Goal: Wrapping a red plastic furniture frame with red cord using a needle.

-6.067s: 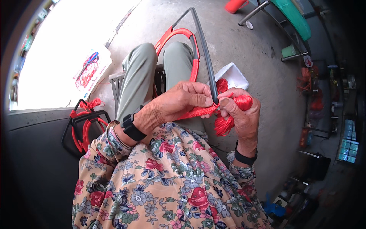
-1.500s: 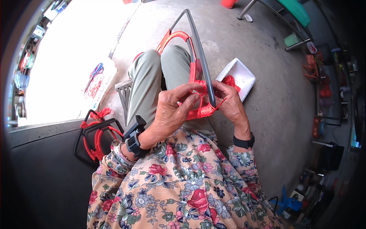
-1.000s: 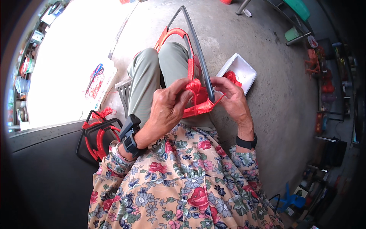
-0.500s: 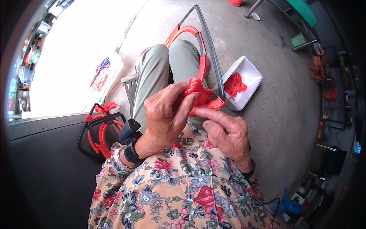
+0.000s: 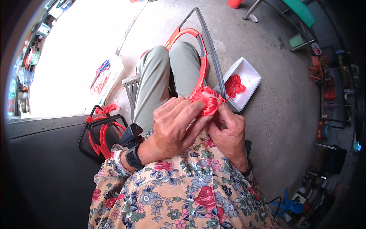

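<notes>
A bundle of shiny red cord (image 5: 209, 105) is gripped by my left hand (image 5: 173, 121), its fingers and thumb closed around the near side. Close against the bundle's right side, my right hand (image 5: 229, 129) has its thumb and fingers pressed together. Those fingertips are partly hidden, so whether they pinch a strand of cord does not show. A curved bar wrapped in red cord (image 5: 203, 70) runs along my right thigh up to the bundle. It belongs to a dark grey metal frame (image 5: 209, 40), which leans past my knees.
On the floor to the right, a white foam box (image 5: 249, 78) holds loose red cord (image 5: 234, 87). More red-wrapped black frames (image 5: 100, 133) stand at my left. Scissors with blue handles (image 5: 102, 66) lie among red scraps on a bright surface. A green-topped table (image 5: 299, 11) stands far right.
The cord bundle has turned and shifted right and slightly down in my left hand. My right hand has drawn in its outstretched index finger and closed beside the bundle.
</notes>
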### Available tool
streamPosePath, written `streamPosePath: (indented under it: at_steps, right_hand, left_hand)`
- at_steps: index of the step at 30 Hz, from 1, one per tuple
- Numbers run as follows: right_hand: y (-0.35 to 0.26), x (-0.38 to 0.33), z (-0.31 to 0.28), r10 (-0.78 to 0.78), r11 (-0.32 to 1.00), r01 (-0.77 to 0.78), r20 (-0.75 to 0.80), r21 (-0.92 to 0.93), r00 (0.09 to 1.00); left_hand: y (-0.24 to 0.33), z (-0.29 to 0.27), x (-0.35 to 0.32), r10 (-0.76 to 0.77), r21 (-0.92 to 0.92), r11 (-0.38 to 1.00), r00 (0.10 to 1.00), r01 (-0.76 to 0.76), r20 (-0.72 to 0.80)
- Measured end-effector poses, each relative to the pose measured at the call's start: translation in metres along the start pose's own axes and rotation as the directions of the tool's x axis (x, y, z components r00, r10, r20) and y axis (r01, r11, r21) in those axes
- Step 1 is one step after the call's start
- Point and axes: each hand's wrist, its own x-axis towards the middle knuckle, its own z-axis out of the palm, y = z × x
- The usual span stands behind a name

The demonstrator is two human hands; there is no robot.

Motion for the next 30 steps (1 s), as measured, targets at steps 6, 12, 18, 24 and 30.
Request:
streamPosePath:
  at_steps: [6,12,18,24,30]
  right_hand:
    - [0.001,-0.004,-0.005,-0.064,0.993,0.072,0.084,-0.096,0.994]
    - [-0.008,-0.007,-0.023,-0.259,0.966,0.258,0.015,0.028,0.966]
    - [-0.017,-0.022,-0.052,-0.046,0.621,0.137,-0.138,0.772,0.989]
    - [-0.025,-0.007,-0.108,-0.475,0.566,0.231,0.084,0.791,0.876]
    - [-0.024,-0.018,-0.146,-0.424,0.17,0.021,0.054,0.985,0.904]
  left_hand:
    - [-0.003,-0.004,-0.001,0.01,-0.124,0.992,1.0,-0.009,0.004]
    - [-0.018,-0.001,-0.001,-0.489,-0.488,0.752,0.871,0.443,0.037]
    - [-0.026,0.008,0.0,-0.423,-0.887,0.189,0.85,0.421,0.314]
    - [-0.023,-0.008,0.005,-0.396,-0.656,0.342,0.736,0.673,0.548]
    - [-0.021,-0.019,0.012,-0.235,-0.505,0.691,0.822,0.517,0.52]
